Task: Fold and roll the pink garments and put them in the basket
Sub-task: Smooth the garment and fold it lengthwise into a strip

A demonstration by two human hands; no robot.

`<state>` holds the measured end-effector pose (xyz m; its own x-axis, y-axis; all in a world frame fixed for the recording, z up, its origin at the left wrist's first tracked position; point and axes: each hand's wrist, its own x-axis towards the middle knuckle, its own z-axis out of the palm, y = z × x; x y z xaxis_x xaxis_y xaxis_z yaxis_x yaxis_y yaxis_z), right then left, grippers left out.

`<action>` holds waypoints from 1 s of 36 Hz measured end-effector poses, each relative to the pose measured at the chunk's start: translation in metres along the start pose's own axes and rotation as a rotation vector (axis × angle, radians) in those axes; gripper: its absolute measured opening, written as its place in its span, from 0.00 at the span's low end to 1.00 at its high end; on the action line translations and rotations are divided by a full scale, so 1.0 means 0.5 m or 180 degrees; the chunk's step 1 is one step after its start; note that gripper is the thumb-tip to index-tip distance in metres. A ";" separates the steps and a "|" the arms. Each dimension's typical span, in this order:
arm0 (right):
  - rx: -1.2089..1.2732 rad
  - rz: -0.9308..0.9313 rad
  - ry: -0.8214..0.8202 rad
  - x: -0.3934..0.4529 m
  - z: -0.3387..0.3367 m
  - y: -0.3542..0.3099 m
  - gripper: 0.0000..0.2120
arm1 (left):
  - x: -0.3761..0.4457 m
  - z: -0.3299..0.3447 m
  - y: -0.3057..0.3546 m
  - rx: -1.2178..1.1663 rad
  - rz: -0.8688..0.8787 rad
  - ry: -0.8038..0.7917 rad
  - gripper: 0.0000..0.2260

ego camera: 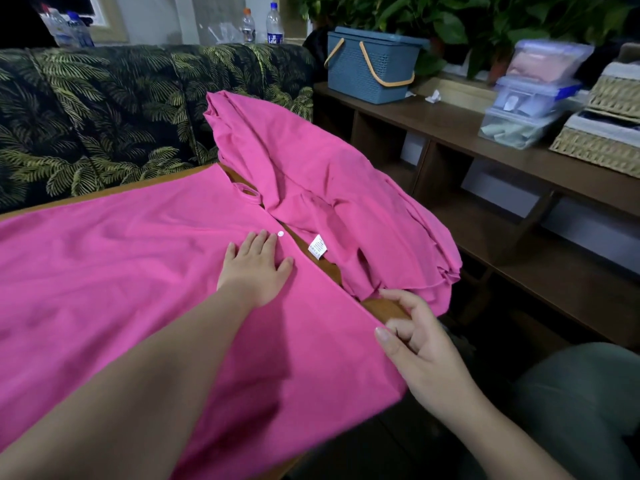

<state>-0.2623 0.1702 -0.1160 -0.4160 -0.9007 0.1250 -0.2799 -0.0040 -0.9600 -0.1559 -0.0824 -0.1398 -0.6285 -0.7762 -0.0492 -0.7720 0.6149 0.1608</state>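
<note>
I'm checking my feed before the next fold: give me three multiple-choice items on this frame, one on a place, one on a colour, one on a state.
1. Where is the blue basket?
A. on the wooden shelf at the right
B. on the sofa
C. on the floor

2. What colour are the basket's handles?
A. white
B. tan
C. black

3. What is the left hand doing?
A. pinching the care label
B. lifting a bottle
C. lying flat, fingers straight, on the spread pink garment

Answers:
1 A, it stands on the shelf top beneath the plants.
2 B, both loops are tan against the blue weave.
3 C, its palm presses the cloth near the white button.
</note>
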 end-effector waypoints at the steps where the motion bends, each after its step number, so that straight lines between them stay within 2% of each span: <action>1: 0.0027 0.0025 0.0023 -0.001 -0.006 0.005 0.19 | 0.000 0.000 -0.001 0.0013 0.0000 -0.0004 0.29; 6: 0.0027 0.0171 -0.0071 -0.021 -0.048 0.028 0.24 | 0.000 -0.001 0.000 0.0030 -0.0005 -0.0007 0.29; 10: -0.0530 0.0099 -0.0355 -0.047 -0.059 0.044 0.29 | -0.005 -0.004 0.006 0.0078 -0.0030 0.0006 0.28; 14: -0.0859 0.0025 -0.0607 -0.072 -0.052 0.048 0.33 | -0.032 -0.014 0.028 0.0303 0.0022 0.0224 0.27; 17: -0.1099 -0.0057 -0.0594 -0.088 -0.048 0.062 0.38 | -0.074 -0.014 0.064 0.0121 0.0210 0.0077 0.27; 20: -0.1357 -0.0179 -0.0411 -0.093 -0.038 0.071 0.39 | -0.114 0.000 0.092 -0.0079 0.0251 -0.0071 0.28; 24: -0.1138 -0.0444 -0.0040 -0.086 -0.027 0.063 0.35 | -0.139 0.020 0.100 -0.0007 0.0305 -0.0012 0.29; 29: -0.0589 -0.0650 0.0230 -0.085 -0.008 0.032 0.19 | -0.140 0.021 0.099 0.0046 0.0305 -0.0008 0.29; 33: -0.0350 -0.0571 0.0143 -0.079 0.000 0.015 0.18 | -0.141 0.022 0.098 0.0041 0.0308 -0.0030 0.29; 36: -0.0451 -0.0542 0.0201 -0.073 -0.005 0.010 0.19 | -0.141 0.021 0.098 0.0040 0.0306 -0.0033 0.29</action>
<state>-0.2506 0.2039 -0.1249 -0.4045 -0.8633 0.3019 -0.4674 -0.0886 -0.8796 -0.1503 0.0039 -0.1387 -0.7007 -0.7121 -0.0445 -0.7092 0.6883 0.1528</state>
